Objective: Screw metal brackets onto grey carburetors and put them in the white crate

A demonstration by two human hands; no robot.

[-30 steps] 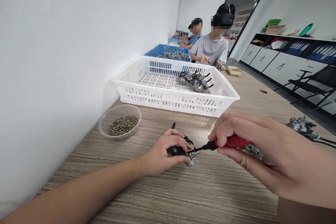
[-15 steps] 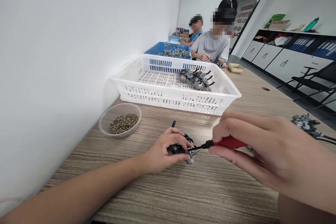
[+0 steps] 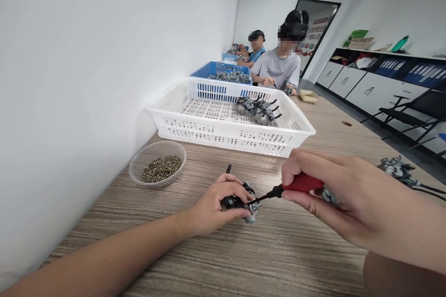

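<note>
A small metal assembly [image 3: 245, 204] is gripped against the table [image 3: 265, 260] by the left hand [image 3: 212, 206], steadied for the red-handled screwdriver [image 3: 296, 184] clasped in the right hand [image 3: 348, 206], its tip meeting the assembly.

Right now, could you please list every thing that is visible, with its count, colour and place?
white basket: one, white, by the wall; a few grey metal parts inside
blue basket: one, blue, behind the white one
bowl of screws: one, clear, left on the table
table: one, wood-grain
loose parts: grey, right edge of the table
co-workers: at least two, seated further along
small assembly: one, black and grey, held by the left hand
screwdriver: one, red handle, in the right hand, tip at the assembly
</note>
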